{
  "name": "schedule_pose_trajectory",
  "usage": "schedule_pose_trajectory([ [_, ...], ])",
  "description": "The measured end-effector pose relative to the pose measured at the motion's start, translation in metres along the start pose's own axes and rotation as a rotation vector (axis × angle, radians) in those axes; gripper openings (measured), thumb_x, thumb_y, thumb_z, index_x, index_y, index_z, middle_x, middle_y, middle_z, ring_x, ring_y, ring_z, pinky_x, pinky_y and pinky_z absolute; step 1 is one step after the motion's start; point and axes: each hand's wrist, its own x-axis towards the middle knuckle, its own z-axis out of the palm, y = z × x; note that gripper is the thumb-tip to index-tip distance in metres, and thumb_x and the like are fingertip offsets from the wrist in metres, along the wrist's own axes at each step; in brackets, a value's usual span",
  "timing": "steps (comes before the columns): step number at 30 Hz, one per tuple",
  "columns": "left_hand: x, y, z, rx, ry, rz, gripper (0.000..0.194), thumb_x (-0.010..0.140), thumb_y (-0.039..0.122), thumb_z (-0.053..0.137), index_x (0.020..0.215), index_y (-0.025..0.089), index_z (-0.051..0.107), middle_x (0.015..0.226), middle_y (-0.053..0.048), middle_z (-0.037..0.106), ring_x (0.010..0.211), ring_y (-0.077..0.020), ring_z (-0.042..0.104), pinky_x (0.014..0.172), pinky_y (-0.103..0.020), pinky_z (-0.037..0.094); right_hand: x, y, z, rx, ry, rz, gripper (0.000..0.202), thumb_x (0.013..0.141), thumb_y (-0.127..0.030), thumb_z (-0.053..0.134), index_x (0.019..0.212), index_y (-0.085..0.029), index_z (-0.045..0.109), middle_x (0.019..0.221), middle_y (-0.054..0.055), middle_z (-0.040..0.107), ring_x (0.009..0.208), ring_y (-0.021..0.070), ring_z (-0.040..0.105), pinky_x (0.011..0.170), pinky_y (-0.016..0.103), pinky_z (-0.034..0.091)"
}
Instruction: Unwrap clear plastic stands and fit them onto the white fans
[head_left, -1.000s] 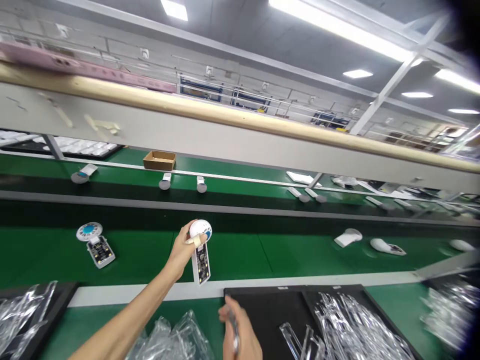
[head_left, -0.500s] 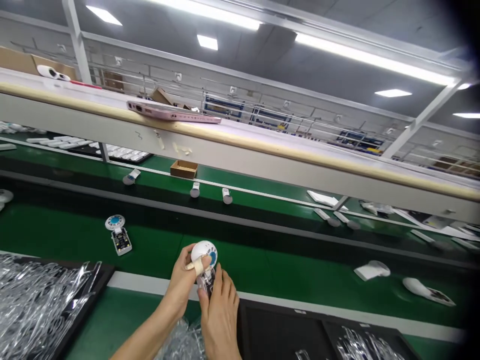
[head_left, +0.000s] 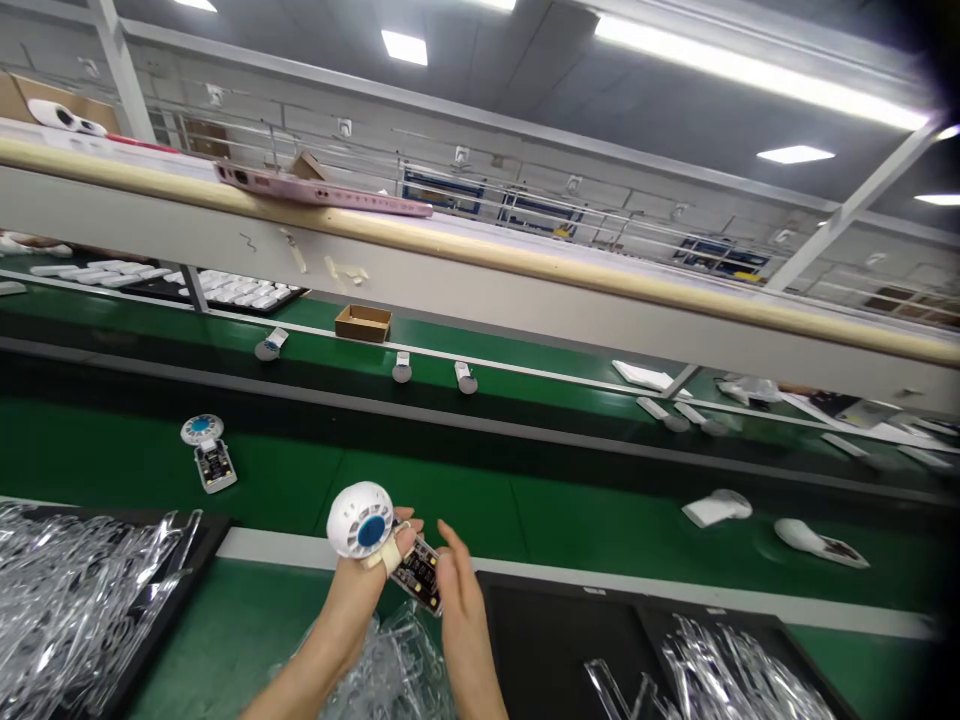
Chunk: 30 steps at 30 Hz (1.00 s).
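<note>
A small white handheld fan (head_left: 360, 520) with a blue hub is in front of me, its handle open on a dark circuit board (head_left: 418, 575). My left hand (head_left: 366, 585) is closed round the fan's neck, its thumb wrapped in pale tape. At the handle's lower end, my right hand (head_left: 463, 600) presses against the edge with thumb and fingers. A second opened fan (head_left: 214, 463) lies on the green belt to the left. Below my hands is a heap of clear plastic pieces (head_left: 397, 665).
Black trays with clear plastic parts stand left (head_left: 202, 590) and right (head_left: 540, 640). White fan pieces (head_left: 716, 507) lie on the belt (head_left: 585, 540). A shelf (head_left: 525, 265) crosses ahead, bearing a pink phone (head_left: 322, 190). Behind the belt sits a small cardboard box (head_left: 363, 324).
The fan in my hands has turned and tilted, so its head points left and more of the circuit board shows. The belt's loose fans have shifted left in view.
</note>
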Motion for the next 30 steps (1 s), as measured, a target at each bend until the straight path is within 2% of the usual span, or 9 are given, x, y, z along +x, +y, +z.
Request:
schedule_pose_trajectory([
  [2,-0.007,0.0,0.003,0.05,-0.012,0.112,0.052,0.056,0.044,0.078,0.097,0.017,0.063,0.107,-0.011,0.068,0.104,-0.0298,0.061,0.086,-0.036,0.05,0.011,0.001,0.009,0.261,0.164,0.186,0.048,0.081,-0.062,0.043,0.091,-0.02,0.065,0.082,0.005,0.062,0.076,0.0203,0.062,0.062,0.029,0.049],
  [5,-0.017,-0.007,0.007,0.168,-0.011,0.274,0.047,0.054,0.037,0.08,0.095,0.021,0.064,0.107,-0.009,0.068,0.1,-0.0298,0.063,0.088,-0.037,0.051,0.023,0.002,0.021,0.384,0.293,0.25,0.052,0.076,-0.067,0.043,0.055,-0.02,0.051,0.053,-0.001,0.049,0.051,0.0148,0.05,0.049,0.026,0.041],
  [12,-0.016,-0.027,-0.004,0.261,0.029,0.38,0.032,0.07,0.037,0.069,0.099,0.024,0.061,0.108,-0.008,0.067,0.103,-0.0274,0.061,0.091,-0.039,0.049,0.03,0.007,0.032,0.288,0.282,0.181,0.051,0.08,-0.064,0.033,0.054,-0.022,0.044,0.051,-0.004,0.044,0.05,0.0127,0.043,0.05,0.025,0.038],
  [16,0.028,-0.024,-0.003,0.269,0.049,0.251,0.038,0.067,0.042,0.071,0.095,0.019,0.061,0.103,-0.009,0.067,0.099,-0.0251,0.063,0.089,-0.035,0.049,0.072,0.029,0.036,0.123,0.172,0.205,0.048,0.085,-0.054,0.027,0.054,-0.022,0.044,0.048,-0.002,0.045,0.048,0.0137,0.045,0.047,0.025,0.038],
  [20,0.107,-0.029,-0.004,0.241,0.126,0.022,0.044,0.071,0.042,0.065,0.103,0.013,0.058,0.096,-0.012,0.068,0.087,-0.0237,0.066,0.071,-0.034,0.054,0.104,0.049,0.024,-0.147,0.028,0.175,0.039,0.086,-0.044,0.033,0.069,-0.019,0.056,0.061,0.002,0.058,0.058,0.0174,0.057,0.054,0.028,0.044],
  [23,0.16,-0.031,-0.02,0.348,0.159,-0.042,0.036,0.073,0.036,0.063,0.098,0.01,0.06,0.093,-0.014,0.068,0.084,-0.0239,0.066,0.068,-0.033,0.053,0.087,0.059,0.006,-0.393,-0.078,0.086,0.018,0.082,-0.029,0.047,0.084,-0.019,0.061,0.08,0.005,0.064,0.077,0.0196,0.062,0.07,0.03,0.045],
  [25,0.175,-0.029,-0.039,0.461,0.217,-0.05,0.036,0.072,0.036,0.064,0.097,0.011,0.06,0.097,-0.015,0.067,0.089,-0.0256,0.064,0.071,-0.034,0.05,0.062,0.063,-0.003,-0.547,-0.175,0.041,0.015,0.076,-0.018,0.053,0.087,-0.019,0.063,0.085,0.006,0.065,0.08,0.0219,0.062,0.074,0.032,0.044],
  [27,0.168,-0.026,-0.059,0.597,0.273,-0.035,0.038,0.07,0.038,0.065,0.098,0.013,0.06,0.1,-0.014,0.066,0.095,-0.0274,0.061,0.076,-0.034,0.046,0.038,0.068,-0.005,-0.677,-0.259,0.006,0.024,0.072,-0.01,0.055,0.092,-0.019,0.064,0.092,0.008,0.065,0.083,0.0252,0.063,0.072,0.034,0.044],
  [30,0.12,-0.026,-0.087,0.776,0.233,-0.021,0.034,0.066,0.046,0.067,0.085,0.018,0.063,0.085,-0.008,0.068,0.088,-0.0278,0.062,0.075,-0.034,0.042,0.018,0.075,0.002,-0.825,-0.317,-0.048,0.025,0.072,-0.004,0.051,0.089,-0.017,0.062,0.094,0.011,0.064,0.09,0.0284,0.061,0.071,0.034,0.043],
])
